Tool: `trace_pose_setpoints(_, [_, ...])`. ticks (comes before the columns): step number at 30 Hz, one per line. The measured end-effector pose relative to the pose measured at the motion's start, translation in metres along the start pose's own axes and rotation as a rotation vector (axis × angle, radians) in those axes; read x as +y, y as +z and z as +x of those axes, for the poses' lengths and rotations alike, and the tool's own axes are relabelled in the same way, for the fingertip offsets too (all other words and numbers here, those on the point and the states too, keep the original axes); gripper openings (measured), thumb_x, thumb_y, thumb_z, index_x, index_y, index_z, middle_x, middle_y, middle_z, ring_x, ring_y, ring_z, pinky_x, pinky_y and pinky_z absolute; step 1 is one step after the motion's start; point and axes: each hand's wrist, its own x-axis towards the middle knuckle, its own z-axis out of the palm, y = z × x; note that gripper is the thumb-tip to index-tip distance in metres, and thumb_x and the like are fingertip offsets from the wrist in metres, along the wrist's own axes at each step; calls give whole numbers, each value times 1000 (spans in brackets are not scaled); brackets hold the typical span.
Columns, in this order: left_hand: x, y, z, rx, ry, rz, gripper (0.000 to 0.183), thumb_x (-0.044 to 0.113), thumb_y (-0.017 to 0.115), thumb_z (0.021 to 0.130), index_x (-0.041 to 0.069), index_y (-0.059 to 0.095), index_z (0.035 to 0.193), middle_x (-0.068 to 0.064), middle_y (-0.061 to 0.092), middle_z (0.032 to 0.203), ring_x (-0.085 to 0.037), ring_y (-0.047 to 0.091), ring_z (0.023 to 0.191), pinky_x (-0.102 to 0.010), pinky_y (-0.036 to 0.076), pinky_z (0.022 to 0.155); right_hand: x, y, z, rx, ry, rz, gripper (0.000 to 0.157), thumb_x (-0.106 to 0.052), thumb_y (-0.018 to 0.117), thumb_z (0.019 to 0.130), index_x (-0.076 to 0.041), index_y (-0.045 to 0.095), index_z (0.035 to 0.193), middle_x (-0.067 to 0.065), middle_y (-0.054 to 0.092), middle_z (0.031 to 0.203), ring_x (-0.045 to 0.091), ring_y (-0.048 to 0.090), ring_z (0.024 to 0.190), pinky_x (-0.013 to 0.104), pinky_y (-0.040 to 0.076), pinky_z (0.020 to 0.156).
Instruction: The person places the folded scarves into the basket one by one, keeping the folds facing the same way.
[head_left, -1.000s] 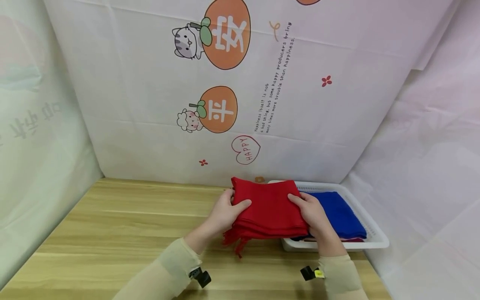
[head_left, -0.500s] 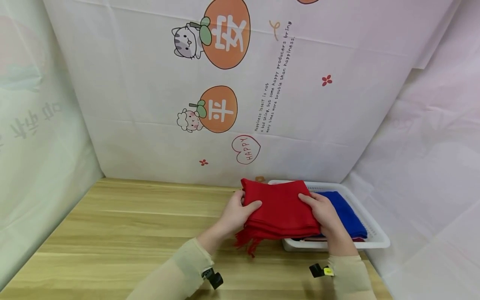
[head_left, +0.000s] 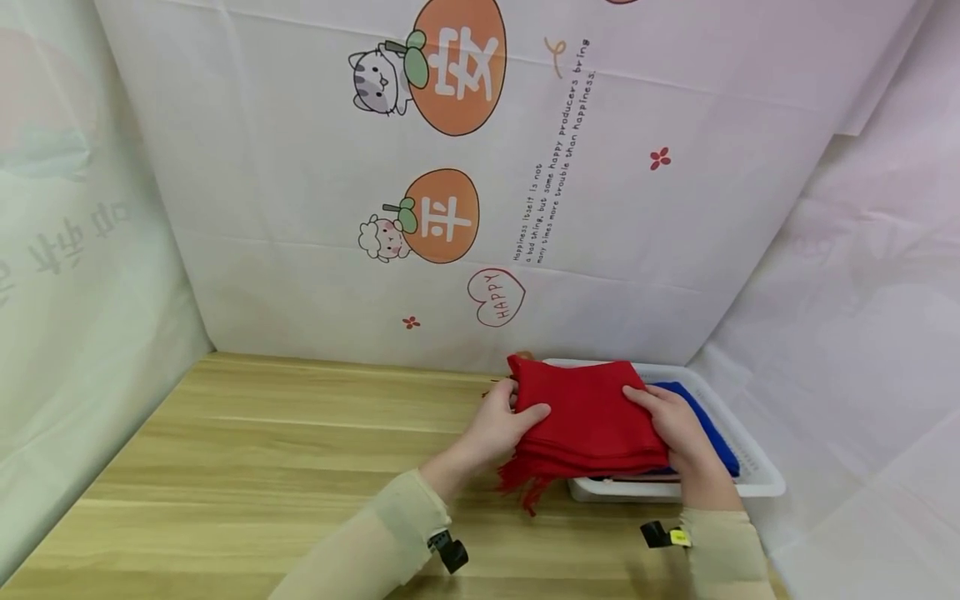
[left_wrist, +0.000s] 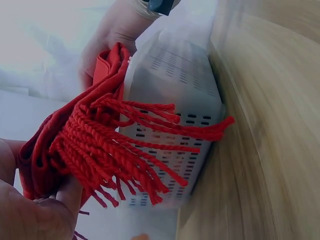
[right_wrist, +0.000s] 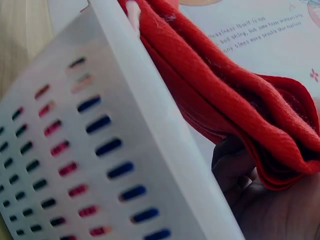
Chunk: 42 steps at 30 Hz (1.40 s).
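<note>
A folded red scarf (head_left: 585, 408) with fringe is held level in both hands, over the left part of a white plastic basket (head_left: 765, 479). My left hand (head_left: 504, 423) grips its left edge, thumb on top and fingers underneath. Opposite, my right hand (head_left: 681, 427) pinches the right edge the same way. In the left wrist view the twisted red fringe (left_wrist: 107, 155) hangs loose beside the basket's slotted wall (left_wrist: 172, 82). The right wrist view shows the scarf's stacked folds (right_wrist: 225, 85) just above the basket rim (right_wrist: 150, 100).
Inside the basket lies a folded blue cloth (head_left: 705, 425), partly covered by the right hand; pink and dark colours show through its slots. The basket stands on a wood-grain table (head_left: 262, 467), near a printed white backdrop (head_left: 337, 308) and the right side sheet (head_left: 862, 400).
Both hands have carried the red scarf to the right, so it covers more of the basket and the blue cloth. Their grip on it looks the same.
</note>
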Motion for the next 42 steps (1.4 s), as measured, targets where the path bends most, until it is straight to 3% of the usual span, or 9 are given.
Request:
trace_pose_setpoints(6, [-1, 8, 7, 11, -9, 1, 48, 28, 77, 106, 1, 57, 141, -9, 69, 118, -22, 72, 103, -42, 63, 94, 4, -12, 6, -21, 13, 59, 81, -51, 68, 111, -1, 40, 168, -5, 73, 117, 17, 76, 100, 39, 65, 87])
trace_pose_setpoints(12, [-1, 16, 17, 14, -41, 13, 53, 30, 78, 106, 1, 56, 145, -8, 69, 122, -20, 70, 105, -41, 63, 95, 7, -27, 11, -18, 15, 44, 83, -53, 67, 111, -2, 36, 169, -7, 72, 116, 15, 76, 99, 38, 65, 86])
trace_pose_setpoints(17, [-1, 24, 24, 13, -48, 34, 52, 26, 79, 105, 0, 57, 144, -8, 69, 122, -20, 70, 104, -41, 63, 94, 11, -38, 15, -25, 14, 39, 75, -53, 66, 111, -3, 44, 162, -7, 72, 114, 16, 76, 98, 38, 65, 86])
trace_pose_setpoints(21, [-1, 30, 28, 6, -62, 8, 52, 25, 79, 105, 1, 57, 145, -7, 69, 123, -21, 70, 106, -42, 63, 96, 11, -47, 16, -10, 6, 20, 70, -52, 67, 111, -4, 50, 159, -7, 73, 114, 16, 76, 98, 37, 65, 87])
trace_pose_setpoints(26, [0, 38, 33, -10, -54, -17, 51, 22, 80, 103, 0, 58, 143, -8, 69, 122, -20, 70, 107, -40, 62, 96, 11, -57, 14, 11, 2, -18, 79, -52, 67, 110, -2, 45, 167, -11, 71, 115, 14, 75, 100, 35, 64, 87])
trace_pose_setpoints(31, [0, 46, 36, -26, -50, -48, 49, 19, 80, 104, -1, 57, 143, -9, 69, 123, -21, 71, 107, -41, 63, 96, 10, -68, 13, 12, 1, 6, 74, -51, 69, 110, -7, 49, 166, -13, 72, 115, 13, 75, 100, 35, 65, 87])
trace_pose_setpoints(37, [-5, 54, 39, -63, -54, -120, 59, 15, 73, 108, -3, 47, 157, -12, 67, 134, -24, 72, 113, -42, 64, 89, 14, -78, 15, -11, 22, 45, 76, -49, 69, 110, -8, 45, 169, -14, 72, 116, 13, 75, 101, 35, 65, 88])
trace_pose_setpoints(39, [-6, 57, 40, -77, -56, -145, 61, 14, 72, 109, -2, 43, 160, -12, 66, 136, -25, 72, 114, -42, 64, 84, 17, -81, 16, -11, 33, 52, 72, -49, 69, 110, -10, 49, 167, -13, 73, 115, 13, 75, 100, 35, 65, 88])
trace_pose_setpoints(42, [-8, 59, 41, -85, -61, -153, 61, 12, 71, 109, 0, 43, 162, -11, 66, 137, -24, 71, 114, -40, 63, 81, 20, -84, 17, -13, 45, 67, 48, -49, 70, 110, -24, 66, 151, -12, 73, 115, 13, 75, 100, 35, 65, 88])
